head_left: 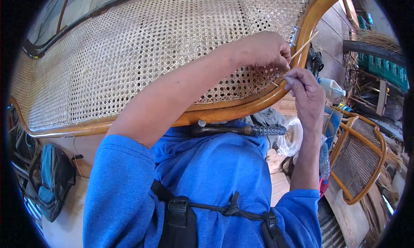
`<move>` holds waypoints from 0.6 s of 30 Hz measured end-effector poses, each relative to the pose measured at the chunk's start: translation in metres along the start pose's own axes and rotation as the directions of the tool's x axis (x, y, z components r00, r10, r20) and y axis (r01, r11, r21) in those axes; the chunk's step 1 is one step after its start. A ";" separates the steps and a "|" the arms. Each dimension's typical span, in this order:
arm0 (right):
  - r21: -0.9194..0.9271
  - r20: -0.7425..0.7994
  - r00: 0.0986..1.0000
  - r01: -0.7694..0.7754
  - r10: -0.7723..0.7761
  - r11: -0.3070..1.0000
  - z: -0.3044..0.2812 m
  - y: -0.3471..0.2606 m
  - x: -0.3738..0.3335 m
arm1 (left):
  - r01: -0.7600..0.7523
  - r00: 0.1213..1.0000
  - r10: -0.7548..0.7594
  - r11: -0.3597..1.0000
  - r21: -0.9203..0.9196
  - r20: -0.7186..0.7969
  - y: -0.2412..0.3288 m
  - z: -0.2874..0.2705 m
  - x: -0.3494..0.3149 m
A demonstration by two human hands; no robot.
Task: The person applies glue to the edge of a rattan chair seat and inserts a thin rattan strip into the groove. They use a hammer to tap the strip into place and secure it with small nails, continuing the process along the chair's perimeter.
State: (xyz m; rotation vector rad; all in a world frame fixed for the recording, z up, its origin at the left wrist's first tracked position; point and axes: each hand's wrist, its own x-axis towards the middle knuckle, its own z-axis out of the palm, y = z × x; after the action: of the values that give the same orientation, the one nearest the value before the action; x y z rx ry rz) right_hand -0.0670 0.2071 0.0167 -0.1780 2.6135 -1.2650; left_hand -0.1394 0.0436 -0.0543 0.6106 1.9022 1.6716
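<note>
A large woven cane panel [172,45] in a varnished wooden frame [228,114] lies across my lap. My left hand [276,49] reaches over the weave to the frame's right corner, fingers bent down and closed on a thin pale cane strip [306,46] that sticks out past the rail. Just below it, my right hand [307,90] comes round the outside of the rail, thumb and forefinger pinched together at the inner edge. Whatever lies in that pinch is too small to make out. Beside it, a short pale peg [274,83] stands out from the panel's edge.
A hammer [241,130] with a wrapped handle rests on my lap against the frame. To the right are a smaller cane-panelled frame [358,157], a plastic bottle [324,159] and a clear plastic bag [292,137]. A backpack [51,179] stands at the left.
</note>
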 end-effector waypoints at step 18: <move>-0.255 0.189 0.961 0.246 -0.202 0.935 0.004 0.001 0.017 | -0.106 0.994 0.107 0.994 -0.031 0.012 -0.021 -0.005 0.008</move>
State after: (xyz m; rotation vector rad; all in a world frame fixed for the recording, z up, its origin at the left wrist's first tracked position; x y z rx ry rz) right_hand -0.0828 0.2013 0.0111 -0.6178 2.6736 -0.8938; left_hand -0.1486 0.0421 -0.0752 0.7210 1.8611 1.7542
